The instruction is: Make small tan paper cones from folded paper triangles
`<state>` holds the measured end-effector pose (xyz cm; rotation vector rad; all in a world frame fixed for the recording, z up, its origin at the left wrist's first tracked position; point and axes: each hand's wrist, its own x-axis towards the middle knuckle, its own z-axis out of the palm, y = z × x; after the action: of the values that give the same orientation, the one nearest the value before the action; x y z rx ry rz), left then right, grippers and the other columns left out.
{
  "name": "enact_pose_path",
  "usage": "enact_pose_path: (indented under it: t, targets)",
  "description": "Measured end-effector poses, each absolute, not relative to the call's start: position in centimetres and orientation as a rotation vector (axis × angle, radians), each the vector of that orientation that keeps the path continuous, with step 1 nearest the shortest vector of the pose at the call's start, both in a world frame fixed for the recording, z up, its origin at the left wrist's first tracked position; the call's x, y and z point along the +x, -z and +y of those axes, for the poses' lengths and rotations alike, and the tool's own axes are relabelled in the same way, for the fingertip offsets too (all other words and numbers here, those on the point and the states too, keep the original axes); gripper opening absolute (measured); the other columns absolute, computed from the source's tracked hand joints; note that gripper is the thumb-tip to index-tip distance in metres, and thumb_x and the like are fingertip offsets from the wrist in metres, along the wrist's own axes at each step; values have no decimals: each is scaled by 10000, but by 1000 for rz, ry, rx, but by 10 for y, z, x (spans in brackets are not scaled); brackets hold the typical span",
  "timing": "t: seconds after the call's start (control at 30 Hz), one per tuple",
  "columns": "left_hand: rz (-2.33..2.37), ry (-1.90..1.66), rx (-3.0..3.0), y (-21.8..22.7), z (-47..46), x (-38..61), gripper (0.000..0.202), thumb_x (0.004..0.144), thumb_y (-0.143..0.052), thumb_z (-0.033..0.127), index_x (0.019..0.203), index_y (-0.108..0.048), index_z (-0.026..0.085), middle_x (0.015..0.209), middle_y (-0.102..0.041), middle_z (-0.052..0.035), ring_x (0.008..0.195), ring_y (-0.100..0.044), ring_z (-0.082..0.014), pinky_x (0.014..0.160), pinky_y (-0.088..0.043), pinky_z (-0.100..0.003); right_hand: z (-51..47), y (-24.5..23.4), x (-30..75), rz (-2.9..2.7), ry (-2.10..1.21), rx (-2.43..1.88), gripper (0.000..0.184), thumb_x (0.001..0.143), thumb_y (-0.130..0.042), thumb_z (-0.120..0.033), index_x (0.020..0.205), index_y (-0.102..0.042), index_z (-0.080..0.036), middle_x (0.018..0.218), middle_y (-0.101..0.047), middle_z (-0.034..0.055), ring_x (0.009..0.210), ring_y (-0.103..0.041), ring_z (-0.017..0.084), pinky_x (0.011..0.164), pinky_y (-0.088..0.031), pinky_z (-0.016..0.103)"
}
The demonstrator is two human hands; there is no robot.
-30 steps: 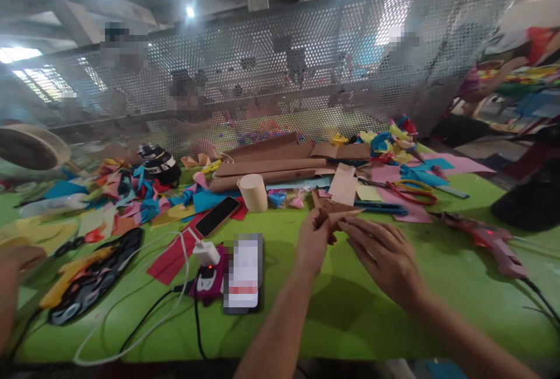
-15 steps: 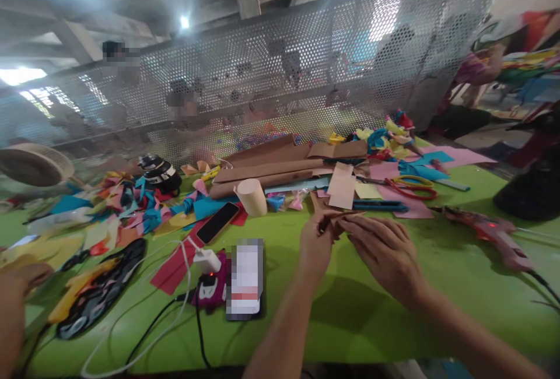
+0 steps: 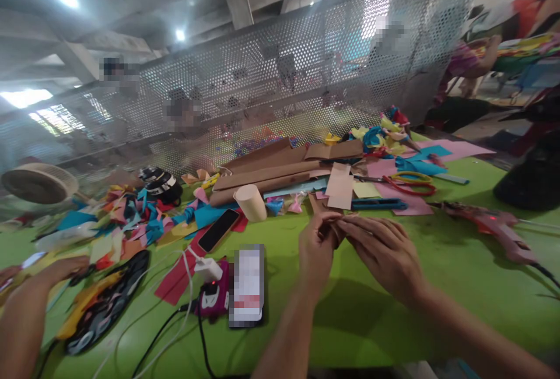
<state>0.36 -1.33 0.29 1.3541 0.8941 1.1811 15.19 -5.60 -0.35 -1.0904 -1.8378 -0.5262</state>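
Note:
My left hand (image 3: 315,248) is closed, its thumb and fingers pinching a folded piece of brown paper (image 3: 318,204). Part of the paper sticks up beyond the left fingers, and the rest is hidden by my hands. From the other side my right hand (image 3: 385,251) meets it, fingers pressed together with the tips on the paper's edge. Both hands are just above the green table (image 3: 367,332). Close behind them lie a pale pink-brown paper strip (image 3: 340,186) and a blue cutter-like tool (image 3: 378,204).
A pink glue gun (image 3: 494,224) with a lit red light lies at right, near scissors (image 3: 411,183). At left are a phone (image 3: 247,285), a purple power socket (image 3: 214,297) with cables, a paper roll (image 3: 251,203), and another person's hand (image 3: 72,268). A perforated metal screen (image 3: 262,87) stands behind.
My fingers have shifted slightly, and less of the brown paper shows between them. The other person's arm at left has reached farther in toward the scissors-like black handles. The view has tilted slightly.

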Motion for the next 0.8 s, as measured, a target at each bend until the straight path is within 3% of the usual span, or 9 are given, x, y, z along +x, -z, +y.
enact_pose_path:
  t: [0.3,0.53,0.8]
  targets:
    - [804,-1260,1433,-9,-17,5,189,813,-586,182,942,-724,188,711,-625,11,569,-460,-88,549,-393,-199,-55,1,151,-1802,479,-1008,435,932,-606,-87,1335,-622,-252,1096,-776,68,988,-724,206,865,-528,337]
    - [863,-1270,1505,-1,-14,3,271,798,-540,110,968,-733,197,690,-611,19,576,-494,-90,573,-415,-200,-57,0,151,-1759,470,-977,414,930,-608,-80,1300,-636,-263,1064,-784,57,964,-743,191,851,-562,325]
    - [895,-1301,1511,-5,-15,3,231,794,-597,134,968,-732,203,810,-668,-6,567,-503,-80,545,-411,-192,-56,4,151,-1764,486,-995,289,934,-601,-89,1177,-688,-219,1079,-782,77,981,-739,191,886,-562,332]
